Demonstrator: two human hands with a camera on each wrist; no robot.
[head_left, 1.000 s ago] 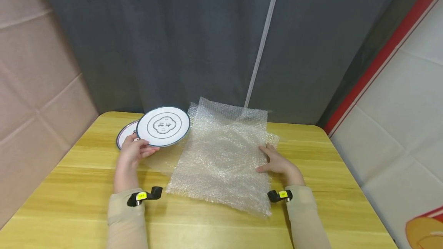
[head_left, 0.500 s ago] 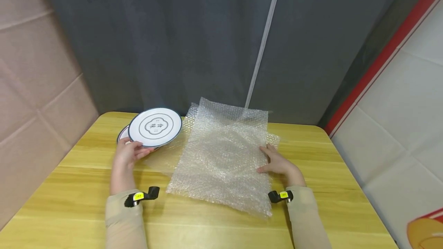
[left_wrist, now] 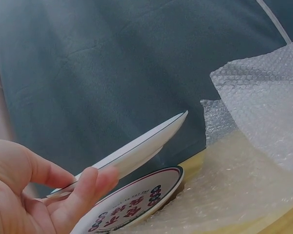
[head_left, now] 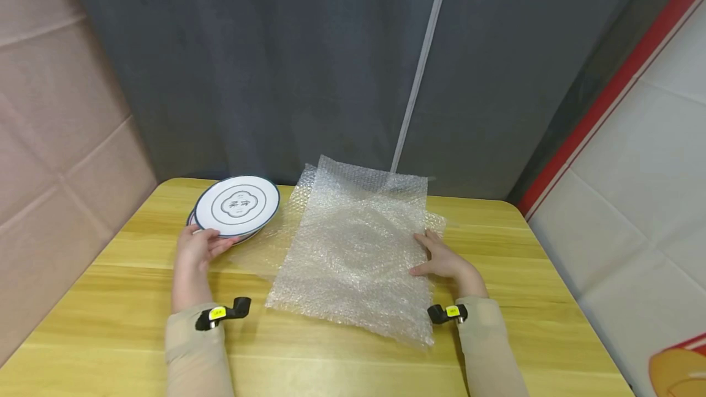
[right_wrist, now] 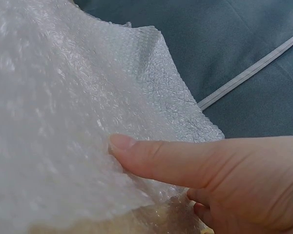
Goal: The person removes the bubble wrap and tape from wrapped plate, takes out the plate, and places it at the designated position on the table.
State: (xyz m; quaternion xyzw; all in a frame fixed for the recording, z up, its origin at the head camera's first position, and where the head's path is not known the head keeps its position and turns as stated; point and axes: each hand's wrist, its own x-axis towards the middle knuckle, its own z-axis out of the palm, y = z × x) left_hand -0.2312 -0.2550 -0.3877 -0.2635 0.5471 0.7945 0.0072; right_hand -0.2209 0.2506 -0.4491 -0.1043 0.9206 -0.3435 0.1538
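My left hand pinches the near left rim of a white plate with a dark blue edge and dark characters in its middle, thumb above and fingers beneath. The left wrist view shows this plate tilted above a second plate, which has a dark rim and red characters and lies on the table. A sheet of bubble wrap is spread in the middle over further clear wrap. At its right edge rests my right hand, thumb and fingers spread apart; the right wrist view shows the thumb lying on the wrap, other fingers partly hidden.
Everything lies on a yellow wooden table. A dark grey curtain stands at its back edge. Pale padded walls flank it, with a red stripe on the right wall.
My left hand has moved left and slightly down with the plate, which now covers most of the second plate in the head view. The right hand and bubble wrap have stayed put.
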